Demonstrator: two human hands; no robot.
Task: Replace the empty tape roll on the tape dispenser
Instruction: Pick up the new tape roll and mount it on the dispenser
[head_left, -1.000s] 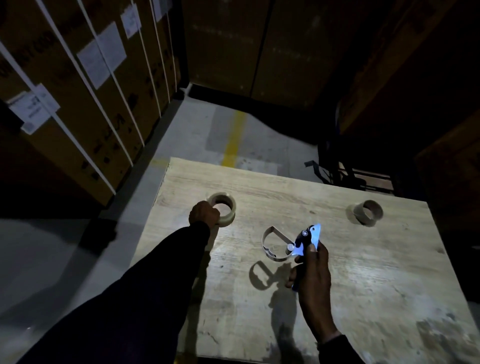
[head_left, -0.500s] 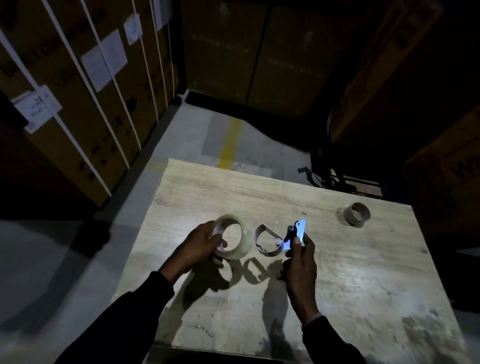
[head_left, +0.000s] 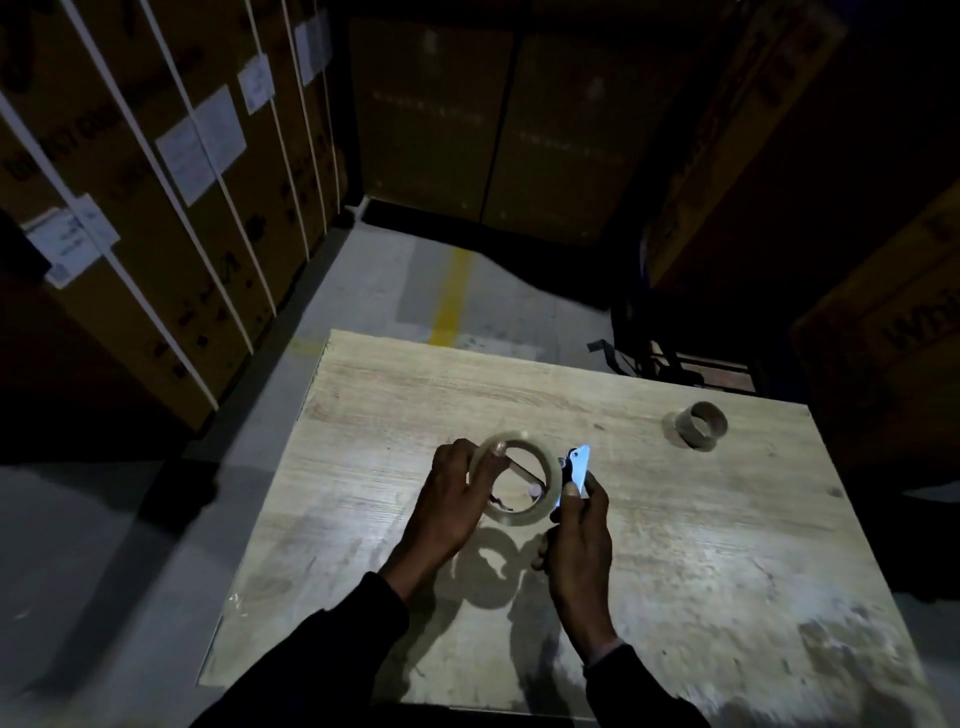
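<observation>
Your left hand (head_left: 451, 506) pinched the new tape roll (head_left: 519, 480) by its rim, holding it above the wooden table (head_left: 675, 545), over the dispenser's metal frame. Your right hand (head_left: 579, 540) was closed around the blue tape dispenser (head_left: 577, 467). The empty cardboard core (head_left: 702, 423) stood well apart, far right.

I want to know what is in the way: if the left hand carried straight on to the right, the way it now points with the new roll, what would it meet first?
Most likely the tape dispenser in the right hand: the left hand holds the new tape roll right beside it, perhaps already over its metal loop; depth is unclear.
</observation>
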